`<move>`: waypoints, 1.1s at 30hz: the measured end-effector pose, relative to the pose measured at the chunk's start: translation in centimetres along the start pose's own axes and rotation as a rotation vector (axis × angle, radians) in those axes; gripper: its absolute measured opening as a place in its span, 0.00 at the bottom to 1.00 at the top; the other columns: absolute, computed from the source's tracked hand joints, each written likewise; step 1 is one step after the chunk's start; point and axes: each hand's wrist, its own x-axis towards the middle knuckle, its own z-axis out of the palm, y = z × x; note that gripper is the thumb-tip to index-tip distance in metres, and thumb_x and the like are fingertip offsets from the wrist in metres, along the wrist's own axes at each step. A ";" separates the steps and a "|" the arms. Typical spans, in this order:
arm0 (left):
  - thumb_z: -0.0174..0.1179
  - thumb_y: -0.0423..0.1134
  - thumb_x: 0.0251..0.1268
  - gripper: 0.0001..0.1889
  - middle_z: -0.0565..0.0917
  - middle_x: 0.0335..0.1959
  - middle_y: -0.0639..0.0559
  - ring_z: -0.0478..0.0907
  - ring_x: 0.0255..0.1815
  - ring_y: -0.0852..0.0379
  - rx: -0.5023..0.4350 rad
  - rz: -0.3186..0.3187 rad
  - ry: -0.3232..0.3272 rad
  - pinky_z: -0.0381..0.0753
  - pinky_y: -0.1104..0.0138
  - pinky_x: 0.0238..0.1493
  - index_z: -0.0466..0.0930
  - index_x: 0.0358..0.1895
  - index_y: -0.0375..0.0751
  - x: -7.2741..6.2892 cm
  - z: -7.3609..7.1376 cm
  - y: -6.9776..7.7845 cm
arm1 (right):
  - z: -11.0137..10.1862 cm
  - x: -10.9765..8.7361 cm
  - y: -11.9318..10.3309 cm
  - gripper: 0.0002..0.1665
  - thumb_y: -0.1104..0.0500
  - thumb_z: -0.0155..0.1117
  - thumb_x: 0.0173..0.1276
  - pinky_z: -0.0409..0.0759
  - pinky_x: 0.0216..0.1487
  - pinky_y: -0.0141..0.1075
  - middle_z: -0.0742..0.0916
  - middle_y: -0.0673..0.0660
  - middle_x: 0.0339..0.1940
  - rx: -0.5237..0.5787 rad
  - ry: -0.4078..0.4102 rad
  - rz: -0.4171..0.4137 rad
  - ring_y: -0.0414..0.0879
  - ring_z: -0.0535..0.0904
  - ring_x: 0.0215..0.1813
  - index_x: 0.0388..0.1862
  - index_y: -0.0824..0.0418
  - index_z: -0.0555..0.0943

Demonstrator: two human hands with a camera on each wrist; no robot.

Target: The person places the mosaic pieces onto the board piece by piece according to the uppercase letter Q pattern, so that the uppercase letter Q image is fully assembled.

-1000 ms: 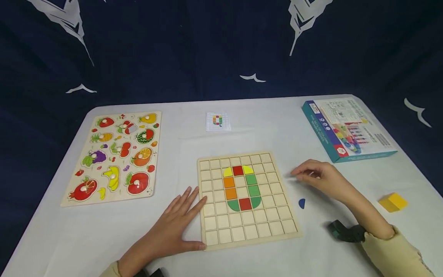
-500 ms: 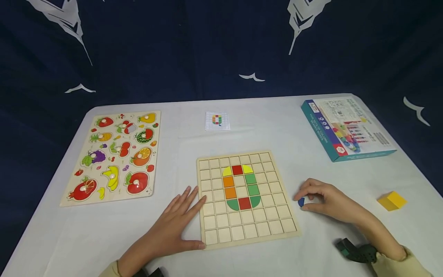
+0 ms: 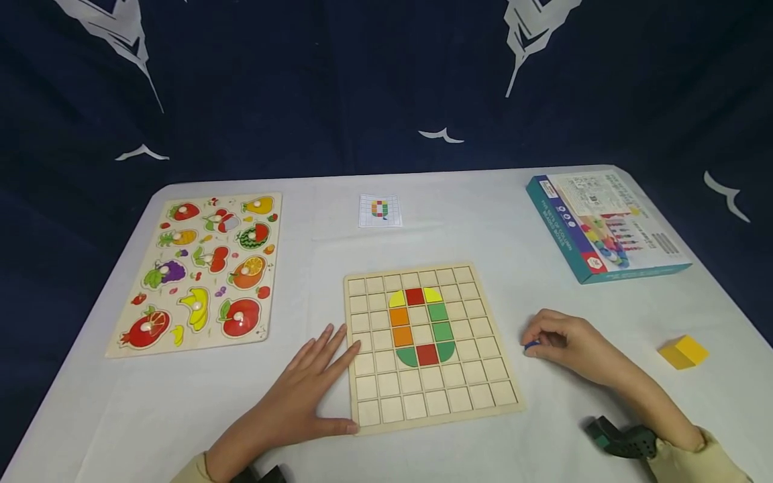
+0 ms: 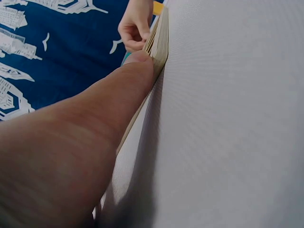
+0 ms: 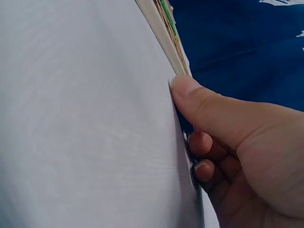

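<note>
A wooden grid board [image 3: 437, 409] lies on the white table in the head view. Red, yellow, orange and green tiles form a ring in its squares. My left hand [image 3: 308, 392] lies with spread, straight fingers along the board's left edge, thumb at the near corner. In the left wrist view the thumb [image 4: 135, 66] touches the board's side [image 4: 161, 40]. Right of the board, my right hand [image 3: 564, 342] pinches a small blue half-round tile [image 3: 531, 344] between thumb and fingers, close over the table. The fingers hide most of that tile.
A small pattern card [image 3: 380, 211] lies beyond the board. To the left is a fruit puzzle board [image 3: 199, 275] with knobbed pieces. A teal and white box [image 3: 610, 225] stands at the back right, and a yellow block [image 3: 684, 352] sits at the right.
My right hand has come down and toward me to the blue tile, which lay on the table, and now pinches it. The left hand has stayed in place.
</note>
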 end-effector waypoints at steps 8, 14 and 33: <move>0.64 0.69 0.42 0.57 0.39 0.75 0.54 0.29 0.73 0.54 -0.006 -0.003 -0.005 0.33 0.59 0.68 0.47 0.75 0.50 0.0 -0.1 0.1 | 0.1 0.2 -0.1 0.19 0.73 0.74 0.46 0.71 0.28 0.23 0.79 0.40 0.29 -0.164 0.063 0.014 0.33 0.72 0.27 0.30 0.52 0.81; 0.64 0.69 0.42 0.57 0.39 0.75 0.53 0.30 0.73 0.53 0.008 0.006 0.004 0.33 0.59 0.68 0.48 0.75 0.49 0.0 -0.1 0.1 | -0.2 0.5 -0.9 0.15 0.73 0.72 0.49 0.74 0.29 0.24 0.81 0.40 0.29 -0.231 0.054 0.061 0.33 0.74 0.28 0.32 0.56 0.83; 0.62 0.70 0.42 0.57 0.37 0.75 0.55 0.28 0.73 0.54 0.001 -0.002 -0.012 0.34 0.58 0.68 0.47 0.75 0.50 0.2 -0.1 -0.1 | -0.8 2.2 -1.9 0.12 0.76 0.55 0.64 0.80 0.38 0.39 0.82 0.70 0.42 0.439 0.043 0.248 0.49 0.84 0.40 0.47 0.80 0.74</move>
